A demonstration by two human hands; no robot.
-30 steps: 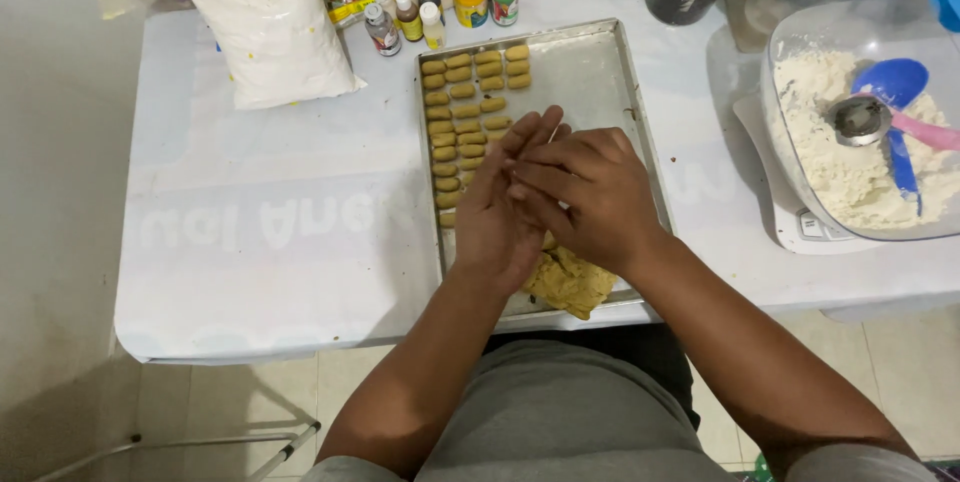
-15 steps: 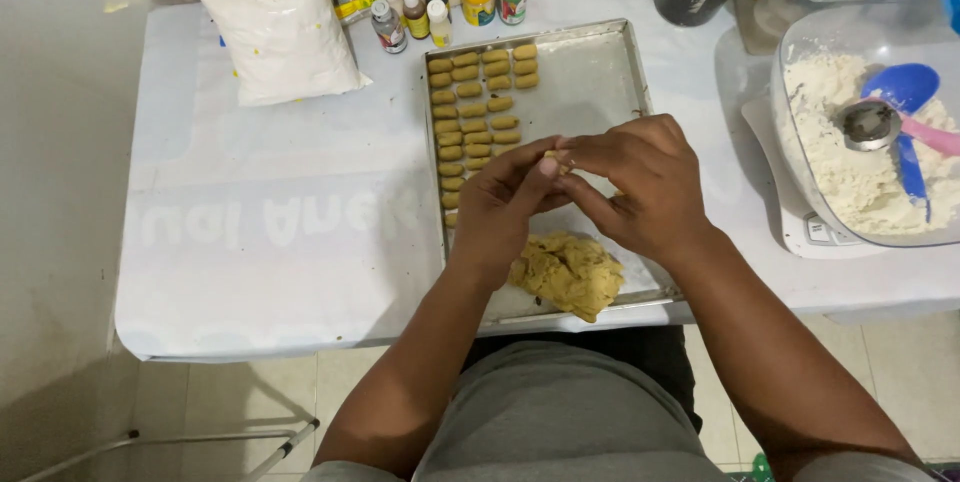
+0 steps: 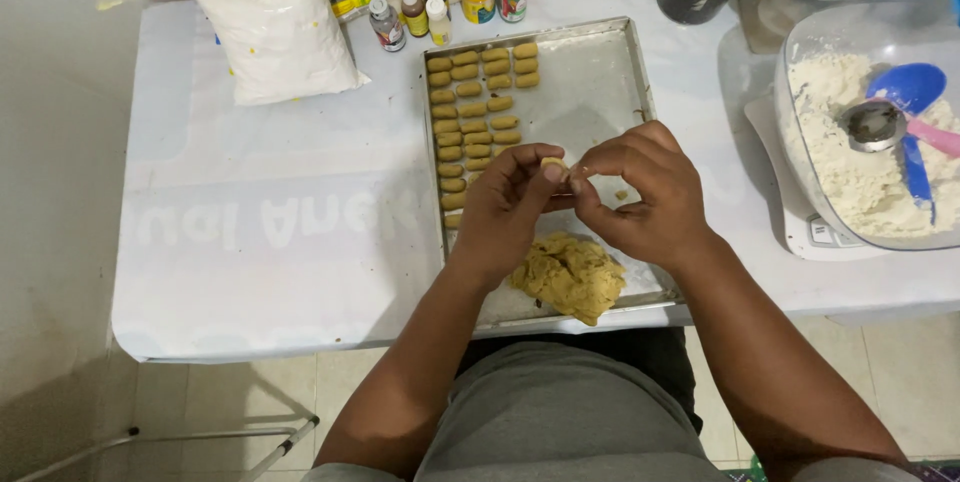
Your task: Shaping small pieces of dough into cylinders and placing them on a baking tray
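Hands (image 3: 580, 197) higher, dough lump (image 3: 570, 277) uncovered

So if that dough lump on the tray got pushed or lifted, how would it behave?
The dough lump looks soft and crumbly: its surface is ragged and cracked, so it would probably dent or shed bits rather than slide whole. It sits slumped on the tray, so rolling seems unlikely. The left hand and right hand pinch a small piece, suggesting it tears off readily.
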